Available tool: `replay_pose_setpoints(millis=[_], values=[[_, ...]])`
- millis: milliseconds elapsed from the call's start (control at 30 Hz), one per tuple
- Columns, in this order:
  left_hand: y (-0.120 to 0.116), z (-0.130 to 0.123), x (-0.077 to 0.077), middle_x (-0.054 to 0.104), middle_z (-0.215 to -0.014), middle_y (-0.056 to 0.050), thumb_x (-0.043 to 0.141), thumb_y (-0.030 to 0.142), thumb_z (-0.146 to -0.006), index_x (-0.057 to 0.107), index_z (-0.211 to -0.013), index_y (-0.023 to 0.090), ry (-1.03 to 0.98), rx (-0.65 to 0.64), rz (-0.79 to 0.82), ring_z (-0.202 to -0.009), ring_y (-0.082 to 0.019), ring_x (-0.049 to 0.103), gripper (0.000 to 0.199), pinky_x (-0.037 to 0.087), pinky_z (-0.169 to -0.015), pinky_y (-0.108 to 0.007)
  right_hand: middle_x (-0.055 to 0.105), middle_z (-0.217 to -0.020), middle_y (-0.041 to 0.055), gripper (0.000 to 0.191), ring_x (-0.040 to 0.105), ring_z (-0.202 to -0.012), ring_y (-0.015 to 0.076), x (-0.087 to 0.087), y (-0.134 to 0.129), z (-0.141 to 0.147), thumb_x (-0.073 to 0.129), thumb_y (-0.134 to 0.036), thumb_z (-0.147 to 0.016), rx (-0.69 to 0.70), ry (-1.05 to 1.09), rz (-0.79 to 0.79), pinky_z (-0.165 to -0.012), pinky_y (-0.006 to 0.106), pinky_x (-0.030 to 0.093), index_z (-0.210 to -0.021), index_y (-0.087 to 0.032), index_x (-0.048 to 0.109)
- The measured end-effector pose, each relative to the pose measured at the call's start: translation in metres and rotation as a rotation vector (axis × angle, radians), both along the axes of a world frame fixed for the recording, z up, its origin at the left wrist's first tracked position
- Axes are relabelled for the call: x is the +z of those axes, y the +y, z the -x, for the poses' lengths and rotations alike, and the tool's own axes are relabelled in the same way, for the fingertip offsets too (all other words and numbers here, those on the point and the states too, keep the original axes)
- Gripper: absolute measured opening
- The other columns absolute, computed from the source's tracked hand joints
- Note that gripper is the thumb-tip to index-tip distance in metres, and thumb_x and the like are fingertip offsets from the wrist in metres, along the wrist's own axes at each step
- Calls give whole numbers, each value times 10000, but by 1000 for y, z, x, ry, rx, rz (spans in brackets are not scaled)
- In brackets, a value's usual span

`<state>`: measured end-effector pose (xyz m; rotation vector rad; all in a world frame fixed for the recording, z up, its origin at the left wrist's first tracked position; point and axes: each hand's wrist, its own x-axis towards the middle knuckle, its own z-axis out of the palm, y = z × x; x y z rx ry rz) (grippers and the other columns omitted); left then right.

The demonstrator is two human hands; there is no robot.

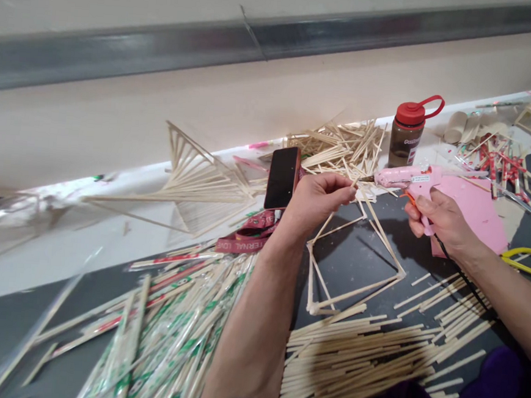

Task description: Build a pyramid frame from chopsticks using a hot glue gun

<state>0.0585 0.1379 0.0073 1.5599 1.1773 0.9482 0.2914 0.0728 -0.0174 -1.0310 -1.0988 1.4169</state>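
Note:
My right hand (445, 218) is wrapped round the handle of a pink hot glue gun (414, 177), its nozzle pointing left. My left hand (323, 194) pinches a thin wooden stick (355, 182), whose tip meets or nearly meets the nozzle; most of the stick is hidden by the fingers. Below both hands, an open frame of wooden sticks (363, 292) joined at the corners lies on the dark mat. Loose sticks (362, 366) are laid side by side in front of it.
Plastic-wrapped chopsticks (176, 333) cover the left front. A phone (282, 177) leans by a red lanyard (248, 234). Behind are a stick pile (343, 145), a red-capped bottle (407, 136) and a fan-shaped stick structure (198, 178). Yellow-handled scissors (529, 261) and pink paper (471, 212) lie right.

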Motion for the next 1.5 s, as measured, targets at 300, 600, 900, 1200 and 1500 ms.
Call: replay_pose_setpoints(millis=[300, 600, 900, 1200, 1500], values=[[-1, 0, 1, 647, -603, 11, 732, 291, -652, 712, -679, 181, 2, -10, -9, -533, -94, 506, 115, 410, -530, -232, 586, -689, -45, 509, 501, -453, 59, -1, 0, -6, 819, -630, -737, -7, -45, -44, -429, 230, 342, -837, -197, 570], [0, 0, 2, 648, -599, 11, 741, 299, -650, 716, -684, 176, -1, -16, -1, -534, -93, 507, 129, 414, -534, -230, 599, -679, -38, 522, 513, -448, 61, 0, 0, -3, 814, -647, -731, -9, -50, -50, -435, 230, 329, -812, -193, 570], [-2, 0, 3, 638, -599, 24, 743, 305, -644, 711, -699, 168, 3, -10, 7, -531, -85, 496, 151, 391, -513, -210, 605, -665, -38, 504, 516, -458, 64, -3, 1, -7, 798, -645, -757, -8, -60, -71, -456, 231, 350, -817, -195, 578], [-1, -1, 3, 629, -583, 25, 723, 270, -634, 712, -680, 176, -17, -11, 3, -520, -80, 490, 105, 379, -493, -202, 616, -665, -39, 525, 517, -442, 62, -4, 1, -3, 822, -655, -716, -14, -47, -55, -445, 230, 335, -810, -192, 592], [-2, -1, 3, 630, -588, 26, 720, 274, -635, 711, -675, 173, -10, -7, -4, -540, -87, 502, 109, 387, -514, -207, 636, -694, -26, 510, 519, -439, 55, -3, 1, -5, 797, -646, -741, 3, -76, -35, -417, 217, 339, -801, -184, 590]])
